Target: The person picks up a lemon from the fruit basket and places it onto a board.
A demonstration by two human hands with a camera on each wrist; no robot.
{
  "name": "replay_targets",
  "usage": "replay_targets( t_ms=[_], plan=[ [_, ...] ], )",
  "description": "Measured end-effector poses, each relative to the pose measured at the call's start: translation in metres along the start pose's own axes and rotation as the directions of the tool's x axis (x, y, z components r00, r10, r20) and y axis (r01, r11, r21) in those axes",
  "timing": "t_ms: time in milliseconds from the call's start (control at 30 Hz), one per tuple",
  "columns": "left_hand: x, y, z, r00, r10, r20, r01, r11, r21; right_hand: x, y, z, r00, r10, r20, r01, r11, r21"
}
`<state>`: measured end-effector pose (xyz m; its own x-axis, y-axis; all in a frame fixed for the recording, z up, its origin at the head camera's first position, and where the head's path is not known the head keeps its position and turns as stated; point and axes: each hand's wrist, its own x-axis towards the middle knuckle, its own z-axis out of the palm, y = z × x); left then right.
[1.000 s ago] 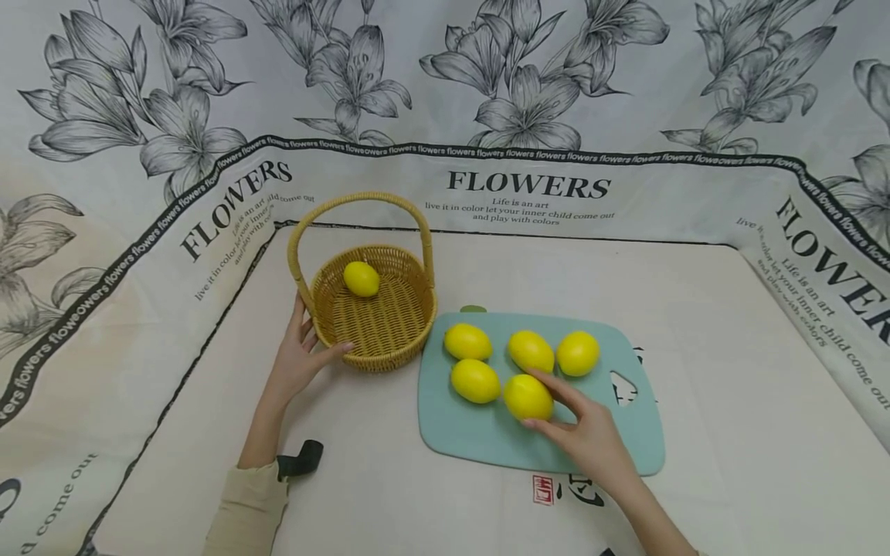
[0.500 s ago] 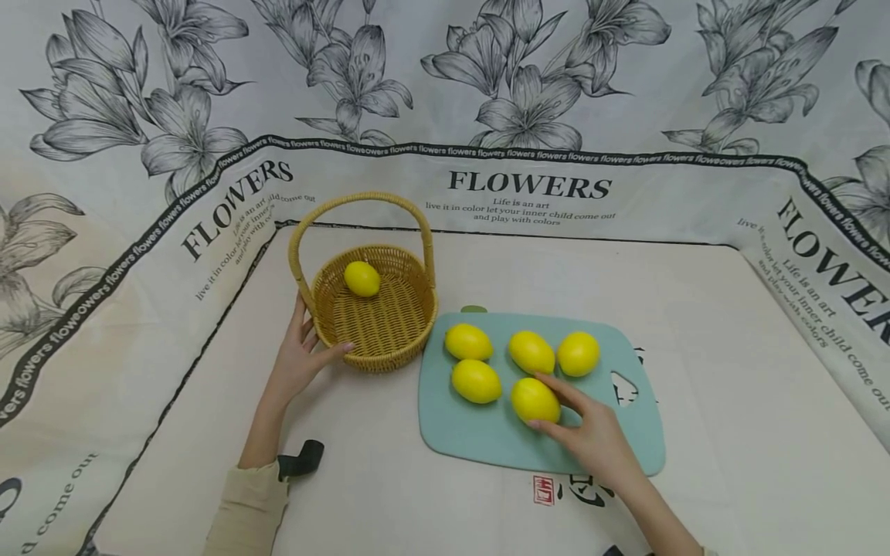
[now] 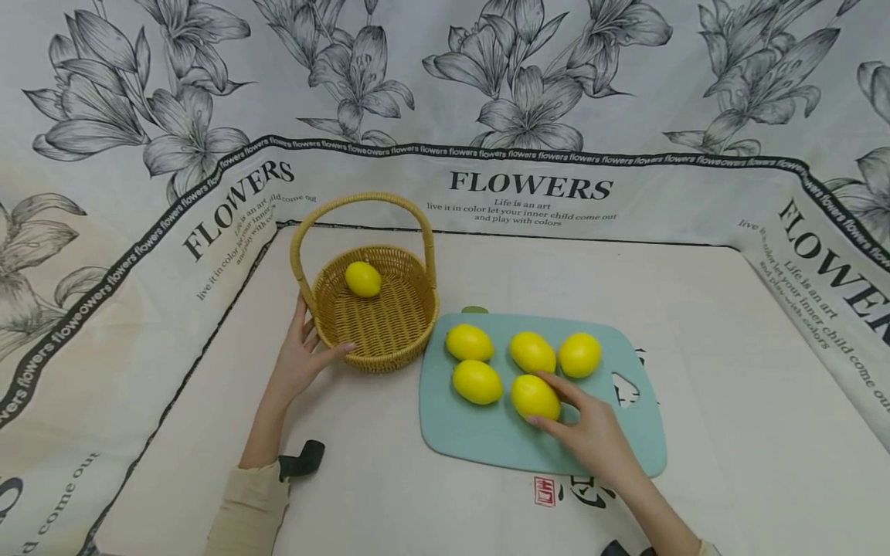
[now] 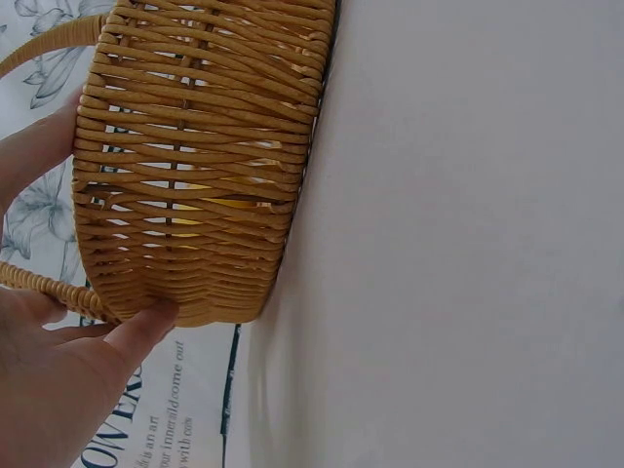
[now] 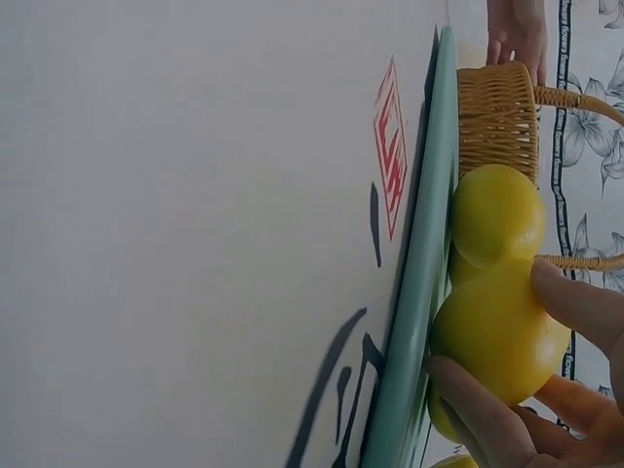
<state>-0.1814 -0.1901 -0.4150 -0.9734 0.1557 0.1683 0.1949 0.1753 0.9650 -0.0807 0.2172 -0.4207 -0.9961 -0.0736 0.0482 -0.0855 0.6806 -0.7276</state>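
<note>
My right hand (image 3: 591, 432) pinches a yellow lemon (image 3: 535, 398) between thumb and fingers, low over the teal cutting board (image 3: 487, 444). In the right wrist view that lemon (image 5: 497, 336) appears to touch the board, with another lemon (image 5: 497, 210) beyond it. Several other lemons lie on the board, among them one at the near left (image 3: 477, 382) and one at the right (image 3: 580, 355). My left hand (image 3: 299, 363) holds the side of a round wicker basket (image 3: 389, 361), its thumb at the front rim. Inside the basket sits one lemon (image 3: 363, 279).
The basket's tall arched handle (image 3: 361, 198) rises above it, and its right side stands close against the board's left end. A cutout (image 3: 624, 390) pierces the board's right end. Flower-printed cloth (image 3: 528, 100) stands up behind and at both sides of the pale tabletop (image 3: 375, 463).
Over the last second my right hand and the pinched lemon have shifted slightly right, away from the near-left lemon. The left hand and the basket stay in place.
</note>
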Motion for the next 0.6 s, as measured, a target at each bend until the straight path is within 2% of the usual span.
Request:
replay_targets(
  t_ms=[133, 300, 467, 600],
  plan=[
    [-0.002, 0.011, 0.002, 1.0, -0.006, 0.003, 0.006, 1.0, 0.004, 0.001, 0.0, 0.001, 1.0, -0.024, -0.011, 0.024, 1.0, -0.007],
    [-0.003, 0.014, 0.003, 1.0, -0.012, 0.003, 0.012, 1.0, 0.009, -0.001, 0.0, 0.0, 0.999, -0.051, -0.016, 0.051, 0.999, -0.005],
    [-0.002, 0.012, 0.002, 1.0, -0.017, 0.003, 0.017, 1.0, 0.007, -0.002, 0.0, 0.0, 0.998, -0.056, -0.012, 0.056, 0.998, 0.009],
    [0.0, 0.002, 0.0, 1.0, -0.017, 0.0, 0.017, 1.0, -0.003, -0.003, 0.0, 0.0, 0.998, -0.054, -0.013, 0.054, 0.998, 0.006]
  ],
)
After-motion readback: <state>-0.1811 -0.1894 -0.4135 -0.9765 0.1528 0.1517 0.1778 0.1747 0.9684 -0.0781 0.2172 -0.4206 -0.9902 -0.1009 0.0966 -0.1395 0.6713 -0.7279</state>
